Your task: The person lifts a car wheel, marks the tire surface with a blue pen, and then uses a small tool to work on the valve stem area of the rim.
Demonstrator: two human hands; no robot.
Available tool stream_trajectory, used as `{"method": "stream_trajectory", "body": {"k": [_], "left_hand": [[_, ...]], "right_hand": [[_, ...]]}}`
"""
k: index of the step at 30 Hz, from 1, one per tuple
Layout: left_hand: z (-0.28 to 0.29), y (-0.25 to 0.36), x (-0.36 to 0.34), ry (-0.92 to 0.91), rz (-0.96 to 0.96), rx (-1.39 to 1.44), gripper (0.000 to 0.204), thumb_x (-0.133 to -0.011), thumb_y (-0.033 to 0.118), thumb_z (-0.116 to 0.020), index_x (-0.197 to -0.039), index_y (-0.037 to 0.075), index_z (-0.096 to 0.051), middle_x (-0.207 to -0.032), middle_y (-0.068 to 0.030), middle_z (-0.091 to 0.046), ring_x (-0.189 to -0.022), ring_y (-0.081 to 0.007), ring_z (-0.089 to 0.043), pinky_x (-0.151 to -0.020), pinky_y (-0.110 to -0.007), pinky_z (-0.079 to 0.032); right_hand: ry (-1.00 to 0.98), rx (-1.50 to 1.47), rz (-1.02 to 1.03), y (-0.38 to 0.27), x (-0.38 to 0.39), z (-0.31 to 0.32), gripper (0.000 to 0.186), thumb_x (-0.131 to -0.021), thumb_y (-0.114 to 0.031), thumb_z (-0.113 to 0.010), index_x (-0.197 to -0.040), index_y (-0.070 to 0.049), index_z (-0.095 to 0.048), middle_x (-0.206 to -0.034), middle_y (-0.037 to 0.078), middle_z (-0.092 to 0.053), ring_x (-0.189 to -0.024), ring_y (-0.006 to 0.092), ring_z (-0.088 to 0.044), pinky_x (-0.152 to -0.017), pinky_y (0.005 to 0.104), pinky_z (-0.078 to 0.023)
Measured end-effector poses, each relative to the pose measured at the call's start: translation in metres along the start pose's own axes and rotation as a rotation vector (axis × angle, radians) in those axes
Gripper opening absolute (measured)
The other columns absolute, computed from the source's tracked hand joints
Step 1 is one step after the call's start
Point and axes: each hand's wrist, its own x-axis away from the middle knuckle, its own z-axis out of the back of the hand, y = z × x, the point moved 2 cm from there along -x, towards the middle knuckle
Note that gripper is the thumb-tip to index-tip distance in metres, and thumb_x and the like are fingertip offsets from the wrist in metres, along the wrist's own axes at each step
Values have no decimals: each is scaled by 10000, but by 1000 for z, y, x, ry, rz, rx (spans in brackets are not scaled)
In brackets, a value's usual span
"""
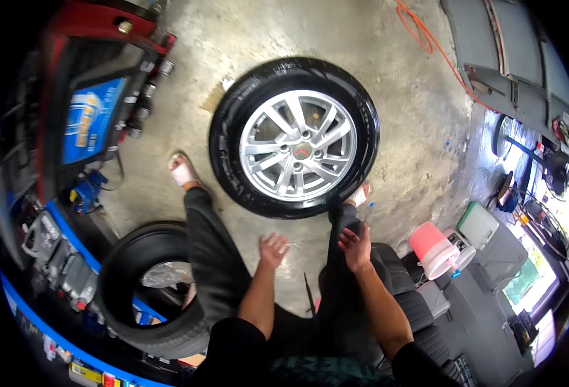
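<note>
A car wheel lies flat on the floor ahead of me, with a wet-looking black tire (229,138) around a silver spoked rim (263,149). My left hand (273,250) hangs between my knees, near the tire's front edge but apart from it. It is a little blurred; its fingers are spread and nothing is in them. Over my right leg is my right hand (356,248), fingers apart and holding nothing. Neither hand touches the wheel. A thin dark rod (309,293) stands between my legs, its lower part hidden.
A loose tire (120,284) leans by my left leg. Beyond it are a red-framed cabinet (97,29) and blue-edged shelves with bottles (71,277). At right are a black padded seat (397,277), a pink-and-white bucket (434,250) and an orange hose (449,61).
</note>
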Motion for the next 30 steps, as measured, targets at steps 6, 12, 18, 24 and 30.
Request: {"method": "stream_trajectory", "body": {"k": [6, 12, 18, 24, 30], "left_hand": [[-144, -5, 191, -179, -27, -851, 445, -1013, 452, -588, -1305, 116, -599, -1164, -125, -732, -998, -260, -720, -866, -447, -588], [-197, 159, 419, -637, -527, -1137, 370, -1056, 392, -569, -1188, 55, -648, -889, -82, -733, -730, -190, -716, -553, -357, -569], [-46, 373, 545, -189, -953, -1282, 432, -1011, 388, -612, -1277, 50, -652, -1056, -123, -731, -894, -222, -685, -762, -420, -546], [109, 303, 642, 103, -751, -1239, 617, -1015, 491, -512, -1470, 76, -562, -1396, -150, -631, -1132, -327, -659, -958, -484, -542], [223, 100, 505, -104, -1514, -700, 548, -1070, 406, -518, -1448, 12, -561, -1475, -177, -561, -1372, -315, -514, -1173, -401, -380]], "right_hand": [[-94, 480, 346, -62, 173, -22, 582, -1082, -367, -542, -1616, -248, -346, -1061, 58, -677, -903, 138, -608, -788, 336, -506], [-17, 1178, 712, -38, 380, 2, 515, -1051, -209, -583, -1471, 77, -498, -1419, 239, -626, -1240, 326, -635, -1072, 427, -478], [-216, 1607, 747, 19, 450, -77, 540, -1059, -306, -610, -1453, 56, -539, -1418, 178, -638, -1232, 241, -631, -1060, 346, -470], [-609, 1601, 864, -10, 571, -155, 550, -1048, -349, -623, -1435, 38, -570, -1386, 159, -659, -1216, 227, -635, -1055, 331, -467], [-939, 1684, 723, -8, 671, -172, 561, -1037, -391, -635, -1416, 21, -600, -1353, 139, -680, -1200, 213, -639, -1049, 316, -463]]}}
